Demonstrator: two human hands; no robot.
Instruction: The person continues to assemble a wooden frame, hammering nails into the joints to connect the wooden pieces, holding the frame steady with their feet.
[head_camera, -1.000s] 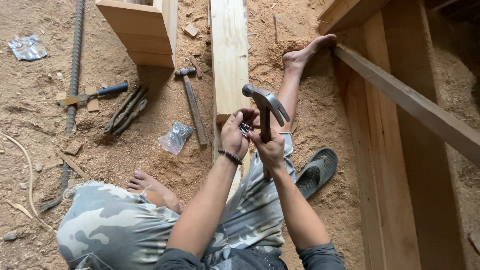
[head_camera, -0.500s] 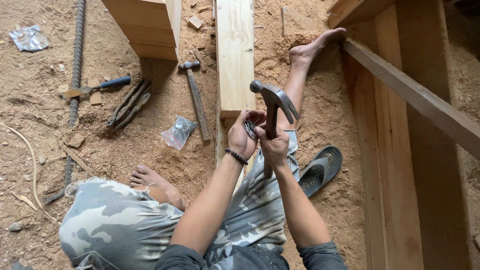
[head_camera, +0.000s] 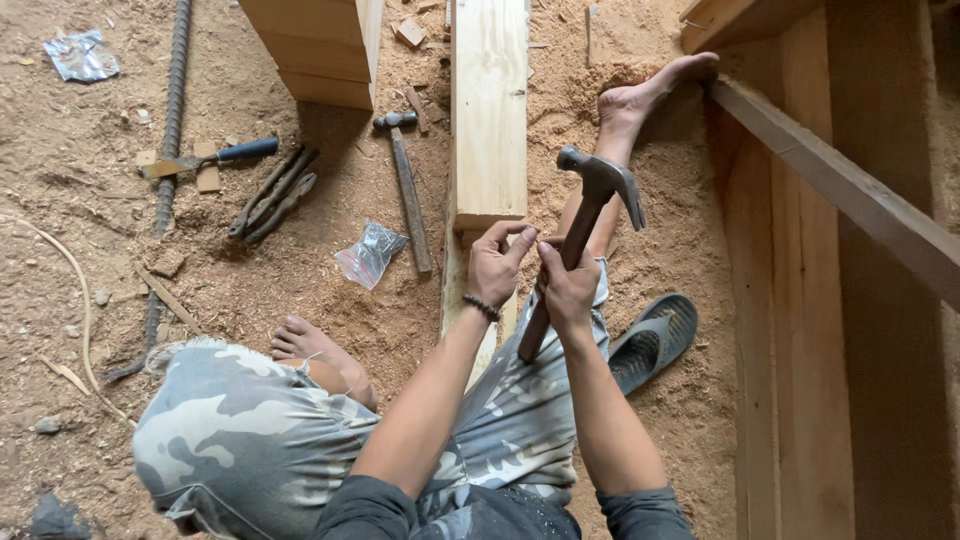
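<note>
I sit on sawdust-covered ground in camouflage trousers, one bare foot (head_camera: 640, 95) stretched out. My right hand (head_camera: 567, 290) grips the wooden handle of a claw hammer (head_camera: 600, 185), its metal head raised above the hand. My left hand (head_camera: 497, 262) has its fingers pinched together beside the right hand, just below the near end of a pale wooden plank (head_camera: 489, 110). What the left fingers pinch is too small to make out. A thinner strip of wood runs under the plank toward my lap.
A second hammer (head_camera: 405, 190), a blue-handled chisel (head_camera: 215, 157), dark pliers (head_camera: 272, 193), a clear plastic bag (head_camera: 371, 253), a rebar rod (head_camera: 170, 110) and a wooden block (head_camera: 320, 50) lie left. A grey sandal (head_camera: 655, 340) and a timber frame (head_camera: 830, 200) are right.
The hammer head and both hands have shifted slightly as the view drifted; the hammer stays raised, and the left fingers remain pinched beside the handle.
</note>
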